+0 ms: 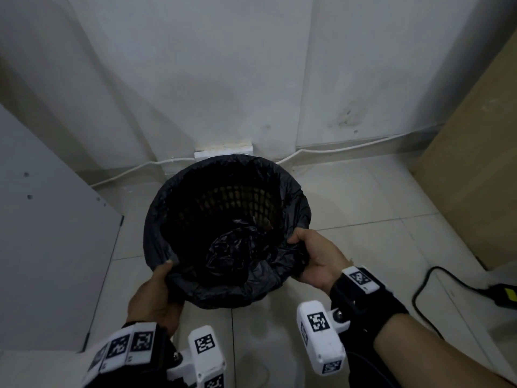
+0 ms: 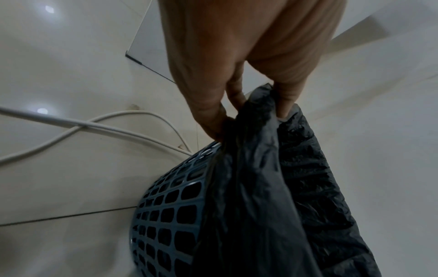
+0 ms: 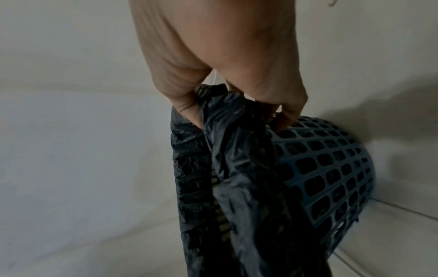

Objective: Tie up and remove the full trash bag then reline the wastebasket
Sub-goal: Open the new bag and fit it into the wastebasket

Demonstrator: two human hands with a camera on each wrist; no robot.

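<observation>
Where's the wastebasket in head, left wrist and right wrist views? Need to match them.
Head: wastebasket at centre, seen from above, its lattice wall showing inside past the black bag.
Left wrist: lower centre-left, blue lattice wall beside the bag, below the left hand.
Right wrist: right of centre, blue lattice wall below the right hand.
Shared landmark: the black bag edge that both hands pinch at the rim.

My head view looks steeply down and forward at the wastebasket (image 1: 226, 233) on the floor (image 1: 363, 219), near a wall. My left wrist view sits close behind the left hand (image 2: 237, 65), facing along its fingers. My right wrist view mirrors it. All three share the basket's bag-covered rim.
</observation>
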